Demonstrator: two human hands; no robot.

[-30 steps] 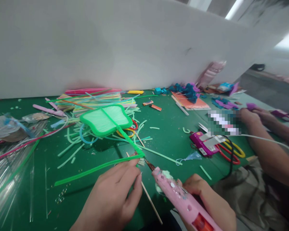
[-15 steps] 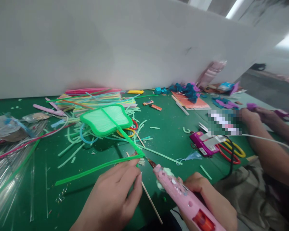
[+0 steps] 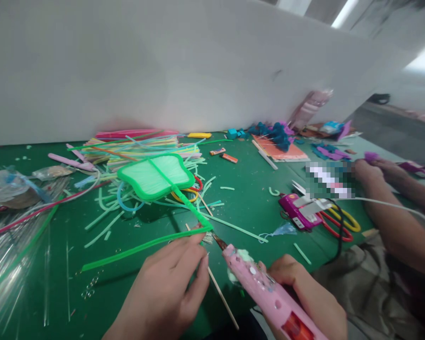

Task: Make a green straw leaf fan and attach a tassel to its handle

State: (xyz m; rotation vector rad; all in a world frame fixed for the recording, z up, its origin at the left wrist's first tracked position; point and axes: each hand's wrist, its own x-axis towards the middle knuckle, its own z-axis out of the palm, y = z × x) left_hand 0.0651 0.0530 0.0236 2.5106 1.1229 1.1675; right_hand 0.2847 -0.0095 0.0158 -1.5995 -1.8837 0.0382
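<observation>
A small green fan [image 3: 157, 175], with a pale green face and a fuzzy pipe-cleaner rim, is held above the table. Its fuzzy stem bends sharply near the lower end, and a long green pipe-cleaner strip [image 3: 134, 250] runs from there to the left. My left hand [image 3: 173, 274] is closed in a pinch on the stem just under the bend. In my right hand [image 3: 304, 288] is a pink glue gun [image 3: 258, 288] with lumps of dried glue near its front. Its dark nozzle points up and left, right beside the bend; whether it touches cannot be made out.
Pipe cleaners [image 3: 138, 144] are piled at the back, with cut pieces around. Clear sticks [image 3: 24, 255] lie left. A wooden stick [image 3: 223, 297] lies near my left hand. Scissors [image 3: 340, 226] and a magenta device [image 3: 297, 212] stand right, near another person's hand [image 3: 370, 174].
The glue gun has shifted slightly left and up, bringing its nozzle closer to the bend in the green stem. My left hand and the fan have hardly moved.
</observation>
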